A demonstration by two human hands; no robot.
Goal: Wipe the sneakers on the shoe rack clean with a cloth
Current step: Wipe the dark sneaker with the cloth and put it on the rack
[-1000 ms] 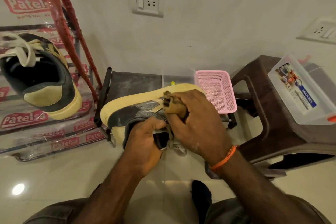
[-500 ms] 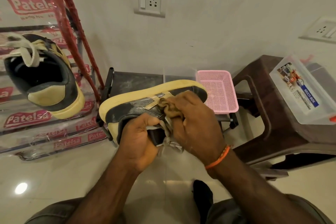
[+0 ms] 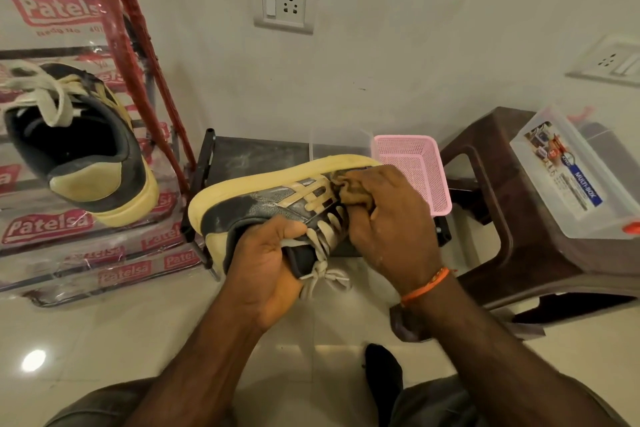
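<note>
Mid-wipe: sneaker held on its side in the air over the floor, in front of the shoe rack.
Left hand curls into the collar, thumb outside, fingers hidden inside the opening; a sound hold, since the rim looks stiff enough to clamp. Right hand is bunched round the brown cloth, pressing it onto the side panel near the stripes. Shoe looks light, one hand carries it; upper soft, so it likely gives under pressure unless backed from inside. Thick yellow sole is the rigid part, good alternative grip. Loose laces dangle and could snag the cloth. Second sneaker sits on the rack, heel outward.
</note>
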